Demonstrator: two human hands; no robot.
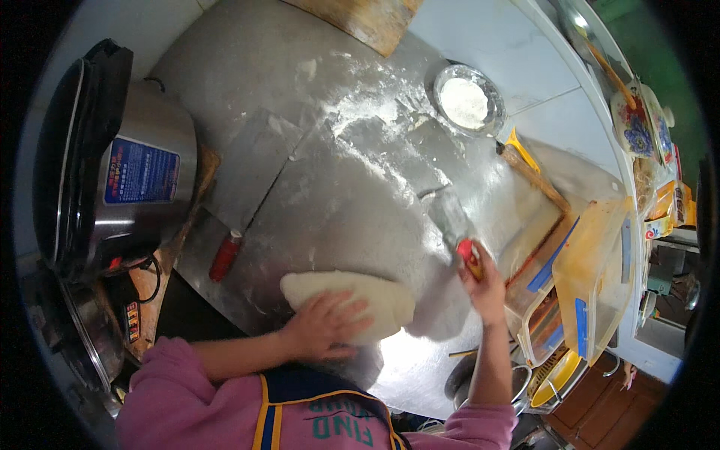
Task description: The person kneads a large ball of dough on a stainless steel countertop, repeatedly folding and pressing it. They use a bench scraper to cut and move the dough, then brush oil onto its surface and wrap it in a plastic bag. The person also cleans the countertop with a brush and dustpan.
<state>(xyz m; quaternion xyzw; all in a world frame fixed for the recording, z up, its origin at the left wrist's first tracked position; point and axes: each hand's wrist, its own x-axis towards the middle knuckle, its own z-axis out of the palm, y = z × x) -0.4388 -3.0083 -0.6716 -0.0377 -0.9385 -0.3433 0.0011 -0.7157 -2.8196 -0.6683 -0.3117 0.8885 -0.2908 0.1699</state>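
Observation:
A large, smooth piece of pale dough [382, 301] lies on the metal worktop [337, 236], close to the front of my apron. My left hand [332, 325] rests flat on the dough with its fingers spread. My right hand [485, 284] grips the red and yellow handle of a flat metal-bladed tool [448, 212], whose blade lies low over the floured surface. Whether it is a scraper or a knife is unclear. To the left lies a red-handled tool [226, 257] with a long, thin dark edge. Loose white flour [365, 112] is scattered beyond the dough.
A bowl of flour [464, 104] stands at the back right, near a wooden-handled tool [534, 177]. Clear plastic boxes [596, 275] crowd the right side. An electric pressure cooker [146, 169] stands at left on a wooden board. Another wooden board [365, 19] is at the back.

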